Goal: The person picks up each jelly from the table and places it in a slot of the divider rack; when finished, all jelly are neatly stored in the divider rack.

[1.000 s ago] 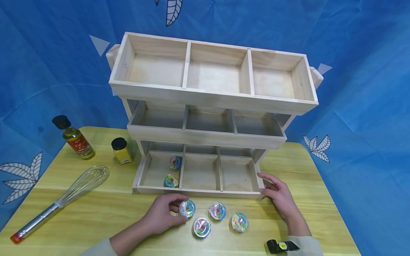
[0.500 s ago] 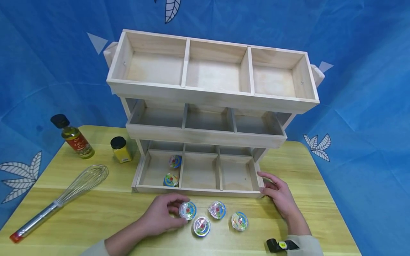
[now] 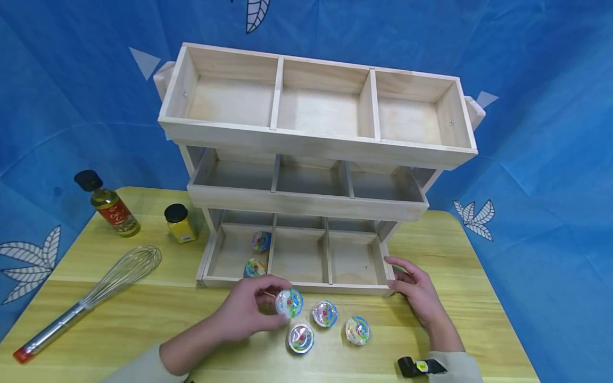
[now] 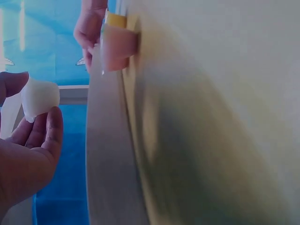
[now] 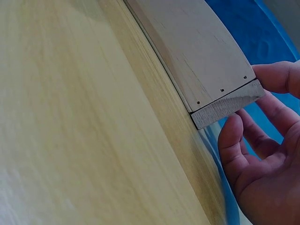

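Observation:
My left hand (image 3: 243,313) pinches a jelly cup (image 3: 289,303) with a foil lid between thumb and fingers, in front of the bottom tier of a wooden shelf (image 3: 316,139). In the left wrist view the cup (image 4: 43,97) shows a milky white body, raised off the table. Three more jelly cups lie on the table: one (image 3: 301,339) nearest me, one (image 3: 324,314) behind it and one (image 3: 358,331) to the right. Two others (image 3: 261,241) sit in the bottom tier's left compartment. My right hand (image 3: 420,295) grips the bottom tier's right front corner (image 5: 228,104).
The shelf has three tiers, each split into three compartments. On the left stand an oil bottle (image 3: 115,213) and a yellow jar (image 3: 181,224) with a black lid. A whisk (image 3: 112,287) lies nearer me on the table (image 3: 460,276). A blue cloth (image 3: 541,133) hangs behind.
My left hand has lifted the jelly cup from the table and shifted it slightly right and toward the shelf. My right hand stays at the corner.

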{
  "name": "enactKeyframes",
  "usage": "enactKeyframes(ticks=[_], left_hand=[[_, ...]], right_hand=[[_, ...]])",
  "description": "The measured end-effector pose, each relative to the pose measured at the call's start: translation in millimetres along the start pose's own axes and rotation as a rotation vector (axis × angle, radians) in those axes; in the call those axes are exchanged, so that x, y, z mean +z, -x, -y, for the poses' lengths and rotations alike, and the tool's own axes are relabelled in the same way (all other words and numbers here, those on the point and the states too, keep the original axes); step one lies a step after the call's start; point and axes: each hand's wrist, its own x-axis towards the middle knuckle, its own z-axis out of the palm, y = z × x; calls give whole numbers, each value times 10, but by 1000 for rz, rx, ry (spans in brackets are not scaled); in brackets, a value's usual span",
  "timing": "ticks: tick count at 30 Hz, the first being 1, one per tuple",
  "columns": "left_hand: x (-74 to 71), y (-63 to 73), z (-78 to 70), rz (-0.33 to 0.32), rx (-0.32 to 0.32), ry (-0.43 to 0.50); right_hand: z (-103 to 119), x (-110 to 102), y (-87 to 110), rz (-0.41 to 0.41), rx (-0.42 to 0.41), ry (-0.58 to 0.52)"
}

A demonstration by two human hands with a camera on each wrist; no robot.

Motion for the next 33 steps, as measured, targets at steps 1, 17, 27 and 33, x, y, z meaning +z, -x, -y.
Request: enactKeyframes(ticks=[1, 17, 27, 33], left_hand=[[-6, -24, -11, -1, 18, -1], [-99, -479, -61, -77, -1, 28], [-118, -779, 51, -177, -116, 31], [-75, -935, 148, -225, -155, 3]], right_hand=[[-1, 1, 0, -1, 1, -1], [0, 6, 2, -3, 11, 7], [18, 11, 5, -2, 9, 8], [11, 16, 6, -6, -15, 13]])
